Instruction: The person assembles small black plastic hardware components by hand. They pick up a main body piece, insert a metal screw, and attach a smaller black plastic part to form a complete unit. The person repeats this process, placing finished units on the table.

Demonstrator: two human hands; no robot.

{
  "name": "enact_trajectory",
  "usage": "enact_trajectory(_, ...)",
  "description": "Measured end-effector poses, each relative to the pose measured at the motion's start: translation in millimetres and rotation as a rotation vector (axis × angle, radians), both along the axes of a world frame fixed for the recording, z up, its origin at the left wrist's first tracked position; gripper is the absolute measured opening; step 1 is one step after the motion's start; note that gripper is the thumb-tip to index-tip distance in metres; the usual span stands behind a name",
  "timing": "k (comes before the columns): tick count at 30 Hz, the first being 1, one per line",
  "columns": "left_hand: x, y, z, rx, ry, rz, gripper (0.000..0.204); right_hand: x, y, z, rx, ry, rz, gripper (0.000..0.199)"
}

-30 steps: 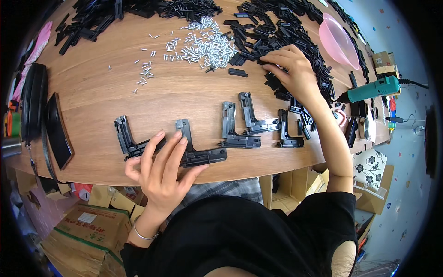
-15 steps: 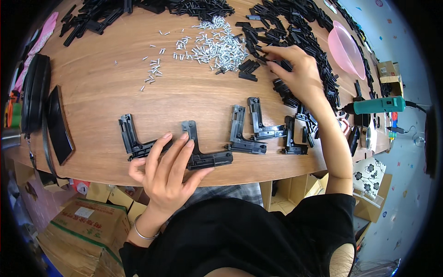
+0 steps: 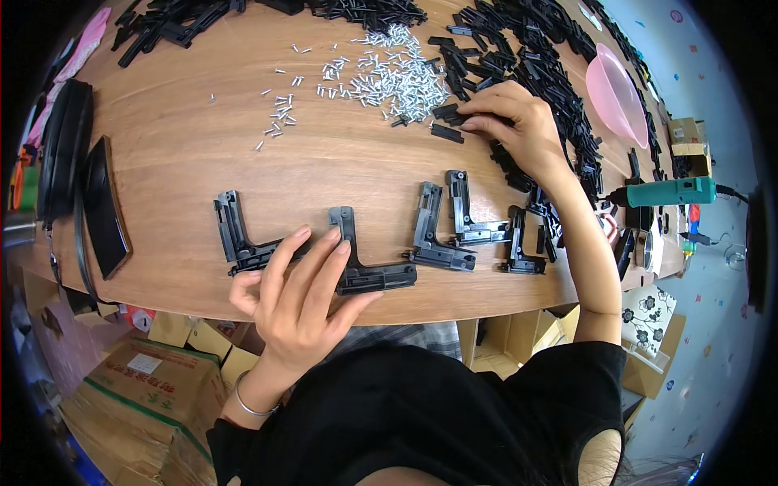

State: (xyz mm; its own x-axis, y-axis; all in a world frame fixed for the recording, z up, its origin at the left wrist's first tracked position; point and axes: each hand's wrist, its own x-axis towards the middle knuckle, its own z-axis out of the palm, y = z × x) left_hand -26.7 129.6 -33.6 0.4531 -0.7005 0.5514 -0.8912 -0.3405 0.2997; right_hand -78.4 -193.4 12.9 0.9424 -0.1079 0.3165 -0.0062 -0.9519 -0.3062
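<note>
My left hand (image 3: 301,296) lies with fingers spread over an L-shaped black plastic part (image 3: 374,277), fingertips on its upright arm and thumb along its near edge. Partly under those fingers is another L-shaped part (image 3: 233,227). At the edge of the black heap, my right hand (image 3: 519,125) has thumb and forefinger closed on a small black plastic piece (image 3: 447,113); its far end is hidden by the fingers. A similar flat piece (image 3: 447,134) lies just below the fingertips. More L-shaped parts (image 3: 429,235) stand in a group right of the left hand.
A pile of silver screws (image 3: 397,85) lies at the far middle, with loose ones to its left. Black parts (image 3: 543,65) heap up far right beside a pink bowl (image 3: 620,97). A teal electric screwdriver (image 3: 668,192) is at right, a phone (image 3: 105,211) and black case (image 3: 65,154) left.
My right hand has come slightly nearer, its fingertips shifting from the heap's edge to the small flat pieces. My left hand stays on the L-shaped part; the view has shifted a little.
</note>
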Motion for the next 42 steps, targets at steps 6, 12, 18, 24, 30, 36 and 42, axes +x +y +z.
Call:
enact_trajectory(6,-1,0,1,-0.006,0.012,0.016,0.062,-2,3,0,-0.317,-0.083,0.189,0.019)
enact_trajectory(12,-1,-1,2,-0.018,0.015,0.023,0.063,-15,32,2,-0.029,-0.127,-0.021,0.020)
enact_trajectory(18,0,3,-2,-0.055,0.039,0.042,0.067,-38,113,22,0.790,0.091,-0.112,0.020)
enact_trajectory(24,1,2,-6,-0.099,0.066,0.055,0.069,-54,156,6,0.381,0.013,0.110,0.022)
enact_trajectory(30,-1,2,-5,-0.102,0.074,0.061,0.067,-54,162,7,-0.005,-0.036,0.224,0.029)
enact_trajectory(36,-1,3,-2,-0.075,0.083,0.060,0.063,-54,158,13,-0.170,0.103,0.324,0.035)
enact_trajectory(42,-2,-1,-7,-0.099,0.043,0.063,0.069,-13,74,13,-0.106,-0.079,-0.023,0.021)
